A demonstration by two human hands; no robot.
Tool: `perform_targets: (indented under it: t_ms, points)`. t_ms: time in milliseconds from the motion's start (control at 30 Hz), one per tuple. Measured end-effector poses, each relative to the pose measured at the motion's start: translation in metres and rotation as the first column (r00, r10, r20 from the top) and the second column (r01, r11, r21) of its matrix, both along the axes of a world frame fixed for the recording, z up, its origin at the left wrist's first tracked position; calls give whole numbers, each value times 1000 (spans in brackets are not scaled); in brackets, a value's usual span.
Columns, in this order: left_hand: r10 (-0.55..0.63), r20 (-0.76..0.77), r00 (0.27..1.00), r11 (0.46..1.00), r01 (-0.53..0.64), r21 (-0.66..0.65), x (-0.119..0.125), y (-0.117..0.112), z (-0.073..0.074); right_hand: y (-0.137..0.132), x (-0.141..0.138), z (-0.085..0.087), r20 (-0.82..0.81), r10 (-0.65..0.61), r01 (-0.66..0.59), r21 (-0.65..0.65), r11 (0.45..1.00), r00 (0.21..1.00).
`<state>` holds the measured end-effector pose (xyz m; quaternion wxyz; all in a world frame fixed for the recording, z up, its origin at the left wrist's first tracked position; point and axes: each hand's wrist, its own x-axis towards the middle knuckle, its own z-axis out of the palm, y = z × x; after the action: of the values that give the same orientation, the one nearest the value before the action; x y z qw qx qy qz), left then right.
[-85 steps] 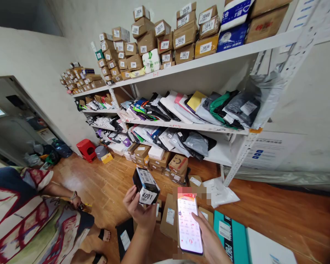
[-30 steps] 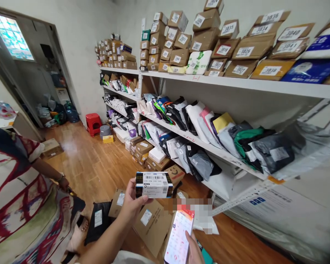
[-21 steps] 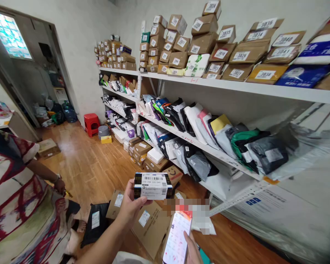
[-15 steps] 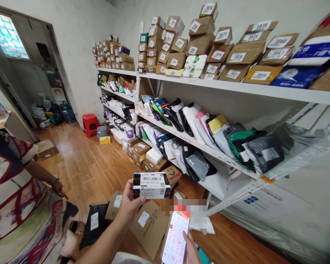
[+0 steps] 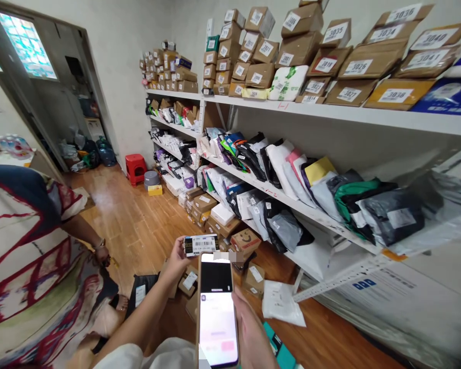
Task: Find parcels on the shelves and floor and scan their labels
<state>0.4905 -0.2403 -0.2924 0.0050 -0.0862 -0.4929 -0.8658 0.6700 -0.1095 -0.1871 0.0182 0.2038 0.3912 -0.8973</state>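
Note:
My left hand (image 5: 175, 260) is closed on the left end of a small dark box (image 5: 201, 245). The box bears a white label with a barcode that faces me. Wrapped around a smartphone (image 5: 217, 320) is my right hand (image 5: 249, 322), partly hidden behind it. The phone stands upright in front of the box, and its top edge overlaps the box's lower side. On its lit screen a dark strip shows above a pale page; the text is too faint to read.
White shelves (image 5: 267, 114) hold numbered cartons and bagged parcels on the right. Cartons (image 5: 254, 279), a white bag (image 5: 282, 302) and a black bag (image 5: 141, 292) lie on the floor. Another person (image 5: 26, 266) stands at left. A red stool (image 5: 135, 169) is by the wall.
The phone has come up and left, now in front of the box. Its screen went from an icon page to one with a dark strip. The box sits farther away and smaller in view.

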Motion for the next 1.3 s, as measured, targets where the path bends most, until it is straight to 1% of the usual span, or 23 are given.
perform_targets:
  t_ms: [100, 200, 267, 433, 567, 867, 1033, 1067, 1133, 1233, 1300]
  points:
    - [-9, 12, 1000, 1000, 9, -3, 1, 1, -5, -8, -4, 9, -19, 38, -38, 27, 999, 999]
    - [-28, 27, 999, 1000, 28, -1, 2, 0, -8, -10, -7, 19, -29, 68, -67, 37, 997, 997]
    - [-33, 35, 999, 999, 33, 3, 2, -1, -9, -11, -9, 23, -45, 69, -68, 32, 997, 997]
    - [-33, 50, 998, 999, 32, 15, 1, -2, -8, -15, -10, 33, -89, 81, -84, -29, 996, 993]
    - [-27, 56, 998, 999, 26, 20, 0, -1, -8, -16, -11, 36, -62, 49, -49, -12, 999, 997]
    - [-36, 76, 996, 999, 34, 17, -1, 1, -9, -14, -15, 30, -52, 53, -52, 11, 999, 997]
    - [-8, 85, 996, 1000, 7, 6, -1, 0, -12, -13, -24, 23, -93, 54, -59, -50, 997, 994]
    - [2, 87, 996, 1000, -2, 2, -1, -2, -14, -13, -28, 20, -90, 58, -63, -60, 996, 994]
    - [21, 96, 995, 1000, -20, -8, 0, -6, -20, -12, -38, 11, -35, 61, -64, -78, 995, 998]
    - [43, 119, 992, 999, -39, -29, 3, -15, -33, -12, -54, -7, 105, 50, -38, -110, 993, 993]
    - [56, 138, 989, 998, -51, -45, 5, -22, -42, -14, -64, -21, 170, 55, -34, -122, 992, 984]
